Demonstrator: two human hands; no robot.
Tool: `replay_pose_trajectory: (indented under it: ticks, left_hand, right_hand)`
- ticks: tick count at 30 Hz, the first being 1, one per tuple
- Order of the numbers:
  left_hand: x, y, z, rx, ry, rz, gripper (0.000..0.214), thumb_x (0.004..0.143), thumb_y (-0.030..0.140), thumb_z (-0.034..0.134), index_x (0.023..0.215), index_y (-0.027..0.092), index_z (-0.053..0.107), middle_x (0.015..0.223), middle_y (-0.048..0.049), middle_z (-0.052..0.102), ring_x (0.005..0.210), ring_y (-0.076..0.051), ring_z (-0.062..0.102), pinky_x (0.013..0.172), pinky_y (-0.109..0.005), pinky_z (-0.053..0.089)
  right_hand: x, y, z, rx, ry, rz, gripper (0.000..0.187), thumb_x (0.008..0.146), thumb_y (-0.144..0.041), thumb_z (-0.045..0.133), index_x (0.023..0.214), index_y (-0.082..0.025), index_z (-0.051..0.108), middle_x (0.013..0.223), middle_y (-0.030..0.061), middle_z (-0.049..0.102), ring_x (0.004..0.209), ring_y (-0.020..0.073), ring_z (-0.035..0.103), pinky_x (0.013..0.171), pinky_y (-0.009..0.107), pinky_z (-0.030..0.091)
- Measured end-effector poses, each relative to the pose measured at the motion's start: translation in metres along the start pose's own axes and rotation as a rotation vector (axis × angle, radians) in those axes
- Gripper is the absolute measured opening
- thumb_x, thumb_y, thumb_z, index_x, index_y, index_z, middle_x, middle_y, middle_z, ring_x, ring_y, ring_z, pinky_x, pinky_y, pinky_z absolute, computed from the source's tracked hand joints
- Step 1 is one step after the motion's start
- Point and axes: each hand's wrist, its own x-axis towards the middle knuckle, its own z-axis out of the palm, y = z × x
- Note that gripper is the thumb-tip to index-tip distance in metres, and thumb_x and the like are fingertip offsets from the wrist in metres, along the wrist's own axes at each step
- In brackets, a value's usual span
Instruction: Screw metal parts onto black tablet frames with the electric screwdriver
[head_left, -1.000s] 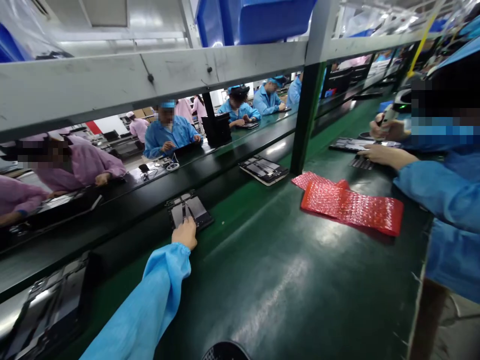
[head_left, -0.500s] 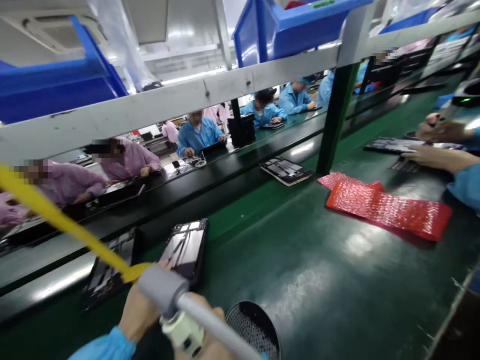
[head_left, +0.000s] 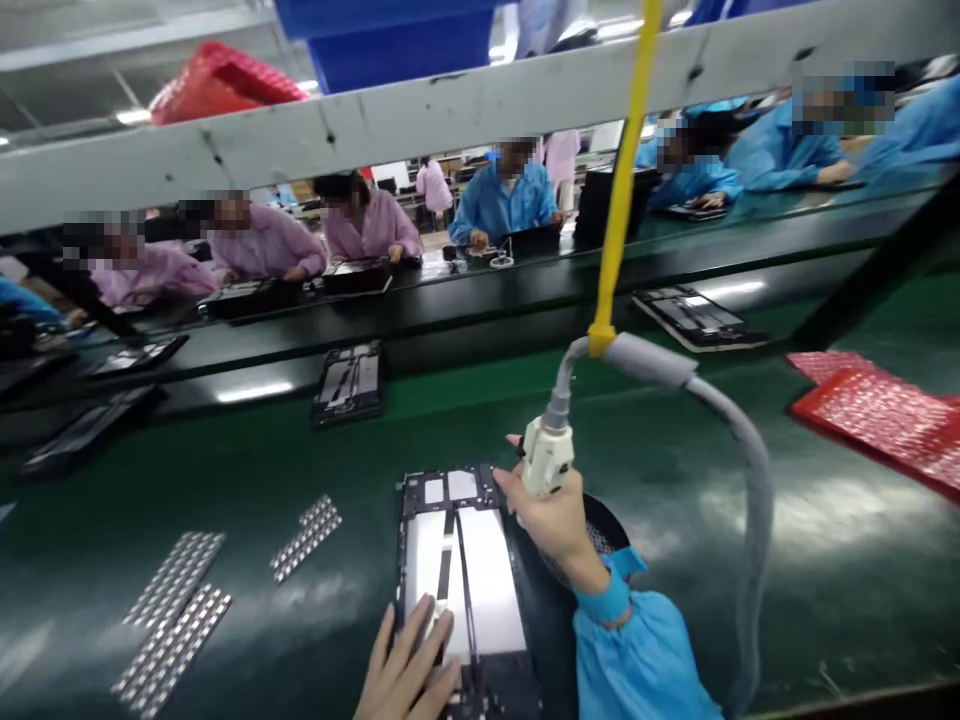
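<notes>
Cream and yellow over dark green

The flat rectangular electronic device (head_left: 491, 575) is black with silvery-white panels. The cream plastic handheld tool (head_left: 547, 460) carries a smooth grey cable (head_left: 756, 510) and bright yellow strap (head_left: 626, 190). Flat grey strips (head_left: 172, 650) show rows of pale squares; red bubble wrap (head_left: 885, 425) glistens in speckles.

Tablet (head_left: 491, 575) on bench (head_left: 300, 650), strips (head_left: 172, 650) to its left, dish (head_left: 609, 525) right.

Corded hand tool's (head_left: 547, 460) tip hidden behind right hand (head_left: 553, 515); round black dish (head_left: 602, 522) partly too. Opened tablet (head_left: 491, 570), left hand (head_left: 401, 685) cut off, bottom edge.
</notes>
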Motion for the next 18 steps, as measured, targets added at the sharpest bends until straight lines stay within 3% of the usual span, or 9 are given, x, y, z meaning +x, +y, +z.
replay_pose_trajectory:
  ticks: [3, 6, 10, 12, 13, 14, 16, 18]
  left_hand:
    - [-0.005, 0.017, 0.003, -0.069, 0.024, -0.026, 0.045, 0.086, 0.040, 0.064, 0.127, 0.022, 0.056, 0.132, -0.0140, 0.058, 0.136, -0.032, 0.037, 0.115, -0.061, 0.016]
    - [-0.005, 0.030, 0.009, -0.064, 0.063, -0.021, 0.036, 0.085, 0.031, 0.066, 0.118, 0.018, 0.062, 0.128, -0.0131, 0.062, 0.135, -0.030, 0.040, 0.118, -0.056, 0.016]
    - [-0.002, 0.028, 0.000, -0.100, 0.038, 0.005, 0.024, 0.089, 0.021, 0.060, 0.112, 0.018, 0.064, 0.127, -0.0112, 0.063, 0.132, -0.026, 0.046, 0.114, -0.048, 0.034]
    - [-0.001, 0.008, -0.016, -0.150, 0.011, -0.028, 0.026, 0.090, 0.023, 0.058, 0.116, 0.021, 0.063, 0.130, -0.0104, 0.061, 0.128, -0.024, 0.051, 0.105, -0.041, 0.047]
    - [0.000, -0.009, -0.025, -0.157, 0.000, -0.109, 0.028, 0.090, 0.025, 0.057, 0.117, 0.022, 0.063, 0.130, -0.0099, 0.061, 0.125, -0.023, 0.054, 0.101, -0.038, 0.051]
    - [0.002, -0.029, -0.036, -0.149, 0.000, -0.229, 0.028, 0.091, 0.028, 0.056, 0.117, 0.022, 0.063, 0.129, -0.0101, 0.061, 0.122, -0.023, 0.057, 0.098, -0.036, 0.053]
    - [0.004, -0.077, -0.055, -0.084, -0.005, -0.595, 0.026, 0.092, 0.034, 0.051, 0.109, 0.024, 0.068, 0.120, -0.0078, 0.067, 0.110, -0.023, 0.064, 0.095, -0.039, 0.054]
    - [0.007, -0.126, -0.068, -0.066, -0.004, -0.860, 0.038, 0.089, 0.048, 0.050, 0.101, 0.019, 0.071, 0.108, -0.0101, 0.071, 0.098, -0.026, 0.068, 0.087, -0.040, 0.056]
  right_hand:
    - [0.001, -0.002, 0.001, 0.024, 0.007, 0.010, 0.034, 0.074, -0.027, 0.071, 0.104, -0.014, 0.062, 0.059, -0.0031, 0.057, 0.050, 0.0135, 0.053, 0.054, 0.029, 0.047]
    - [0.002, -0.003, 0.000, 0.023, 0.026, 0.010, 0.028, 0.074, -0.027, 0.072, 0.098, -0.013, 0.063, 0.055, -0.0042, 0.055, 0.048, 0.0135, 0.053, 0.055, 0.030, 0.048]
    - [0.003, -0.003, -0.002, 0.002, 0.036, -0.010, 0.021, 0.074, -0.026, 0.072, 0.089, -0.014, 0.064, 0.053, -0.0034, 0.056, 0.049, 0.0148, 0.055, 0.058, 0.032, 0.050]
    - [0.002, -0.003, -0.004, 0.009, 0.039, -0.010, 0.020, 0.074, -0.026, 0.073, 0.088, -0.014, 0.065, 0.053, -0.0032, 0.056, 0.049, 0.0150, 0.055, 0.059, 0.034, 0.051]
    - [0.002, -0.003, -0.004, 0.015, 0.036, -0.012, 0.020, 0.074, -0.026, 0.073, 0.089, -0.014, 0.065, 0.054, -0.0029, 0.057, 0.050, 0.0155, 0.056, 0.061, 0.035, 0.052]
    - [0.001, -0.003, -0.005, 0.020, 0.034, -0.017, 0.020, 0.074, -0.025, 0.073, 0.089, -0.014, 0.065, 0.055, -0.0023, 0.058, 0.052, 0.0160, 0.057, 0.063, 0.036, 0.053]
    - [0.000, -0.004, -0.007, 0.018, 0.023, -0.034, 0.016, 0.074, -0.025, 0.073, 0.084, -0.016, 0.064, 0.059, -0.0006, 0.061, 0.058, 0.0171, 0.060, 0.071, 0.038, 0.054]
    - [-0.001, -0.005, -0.008, 0.008, 0.004, -0.051, 0.013, 0.075, -0.025, 0.073, 0.074, -0.017, 0.062, 0.062, 0.0008, 0.062, 0.061, 0.0174, 0.061, 0.076, 0.039, 0.055]
